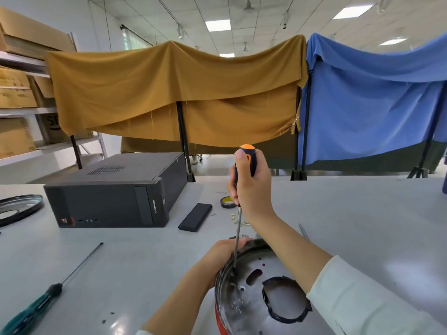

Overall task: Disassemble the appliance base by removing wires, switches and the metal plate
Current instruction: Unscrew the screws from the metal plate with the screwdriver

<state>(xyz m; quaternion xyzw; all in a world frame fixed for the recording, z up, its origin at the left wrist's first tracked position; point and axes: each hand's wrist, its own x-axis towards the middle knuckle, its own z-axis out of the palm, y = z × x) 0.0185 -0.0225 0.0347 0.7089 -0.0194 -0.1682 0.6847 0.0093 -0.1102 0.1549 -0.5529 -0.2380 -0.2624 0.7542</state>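
Right hand (251, 187) grips my orange-and-black screwdriver (242, 201) upright, its tip down inside the appliance base (244, 303) at the table's (145, 262) near edge. Left hand (217, 259) grips the base's far rim beside it.

Screwdriver (243, 180) tip apparently in appliance base (244, 296)

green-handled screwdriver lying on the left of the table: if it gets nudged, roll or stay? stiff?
The green screwdriver lies flat on the smooth table; its roundish handle and thin shaft would probably let it roll sideways if nudged. The metal shaft looks straight and likely stiff. Most of the weight probably sits in the handle, so lifting it by the shaft could tip it.
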